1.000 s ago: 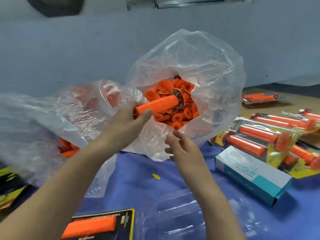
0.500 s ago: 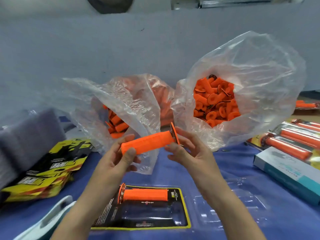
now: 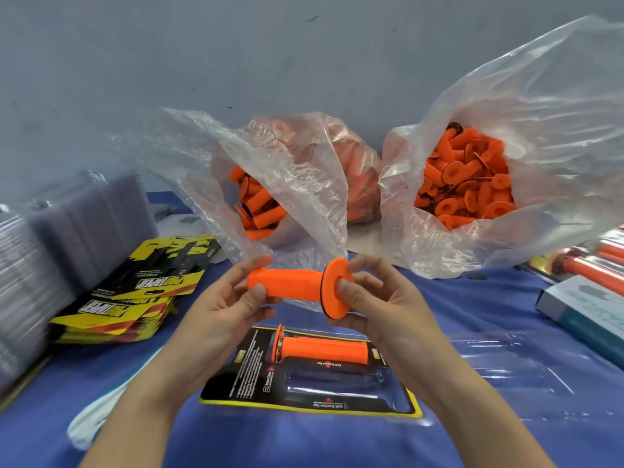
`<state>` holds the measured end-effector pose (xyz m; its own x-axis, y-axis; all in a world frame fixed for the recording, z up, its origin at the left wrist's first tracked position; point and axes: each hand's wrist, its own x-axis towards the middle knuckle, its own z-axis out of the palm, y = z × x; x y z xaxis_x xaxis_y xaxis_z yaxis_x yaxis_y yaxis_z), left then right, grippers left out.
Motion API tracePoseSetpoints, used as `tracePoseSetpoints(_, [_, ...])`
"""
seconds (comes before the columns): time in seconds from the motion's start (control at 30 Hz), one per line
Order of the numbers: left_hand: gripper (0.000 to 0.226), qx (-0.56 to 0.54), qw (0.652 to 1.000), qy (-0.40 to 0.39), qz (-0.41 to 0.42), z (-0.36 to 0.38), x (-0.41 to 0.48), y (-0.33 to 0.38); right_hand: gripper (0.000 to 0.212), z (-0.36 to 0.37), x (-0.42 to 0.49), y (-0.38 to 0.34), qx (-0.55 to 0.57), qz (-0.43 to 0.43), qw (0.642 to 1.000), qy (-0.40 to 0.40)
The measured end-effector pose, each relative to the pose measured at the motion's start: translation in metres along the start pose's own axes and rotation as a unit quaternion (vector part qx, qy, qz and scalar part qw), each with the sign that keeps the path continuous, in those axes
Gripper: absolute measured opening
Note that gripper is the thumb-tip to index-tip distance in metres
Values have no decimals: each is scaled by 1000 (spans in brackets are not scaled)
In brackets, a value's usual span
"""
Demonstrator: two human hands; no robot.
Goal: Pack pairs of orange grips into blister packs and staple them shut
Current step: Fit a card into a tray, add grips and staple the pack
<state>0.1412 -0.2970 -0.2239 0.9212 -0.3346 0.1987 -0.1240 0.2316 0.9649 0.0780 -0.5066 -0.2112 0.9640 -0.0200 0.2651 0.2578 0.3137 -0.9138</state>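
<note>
Both hands hold one orange grip [image 3: 290, 284] level above the table. My left hand [image 3: 229, 305] pinches its plain end and my right hand [image 3: 374, 298] grips its round flange. Below them lies an open blister pack [image 3: 310, 376] with a black and yellow card; one orange grip [image 3: 324, 349] lies in its upper cavity and the lower cavity holds nothing. Behind stand two clear plastic bags full of orange grips, one in the middle [image 3: 266, 197] and one at the right [image 3: 472, 177].
A stack of yellow and black cards [image 3: 135, 292] lies at the left, beside a pile of clear blister shells [image 3: 50, 238]. A white and teal box [image 3: 584, 309] and finished packs [image 3: 601, 265] sit at the right edge. A clear shell [image 3: 526, 369] lies on the blue cloth.
My left hand drew the grip out of the right bag and brought it down over the blister pack. My right hand took hold of its flange and the grip has turned.
</note>
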Motion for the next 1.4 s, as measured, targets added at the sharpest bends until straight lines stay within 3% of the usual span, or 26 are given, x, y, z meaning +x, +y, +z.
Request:
tracePoseSetpoints(0.23, [37,24,1000,-3,-3,0,-9,6,20,0,-2,-3,54,20,998,12])
tracePoseSetpoints(0.4, [31,201,978,-13,50,4,-19,11,20,-7,-7,-4,62,38,997,35])
tracePoseSetpoints(0.7, [33,368,920,-53,126,14,-31,15,21,-20,-16,-8,91,54,994,-22])
tracePoseSetpoints(0.8, [32,387,911,-57,131,16,-33,9,22,-30,-21,-8,42,50,998,-26])
tracePoseSetpoints(0.9, [22,431,889,-77,132,17,-37,2,23,-45,-26,-6,-86,21,994,63])
tracePoseSetpoints(0.97, [23,474,864,-108,133,18,-41,-4,27,-52,-30,-1,-186,12,974,126])
tracePoseSetpoints(1.07, [27,524,828,-150,130,21,-47,-12,30,-55,-37,10,-301,14,943,141])
tracePoseSetpoints(1.27, [47,580,787,-157,139,23,-54,-23,34,-55,-43,17,-347,22,929,126])
tracePoseSetpoints(1.4, [48,590,777,-161,147,27,-56,-26,33,-55,-44,19,-355,13,928,114])
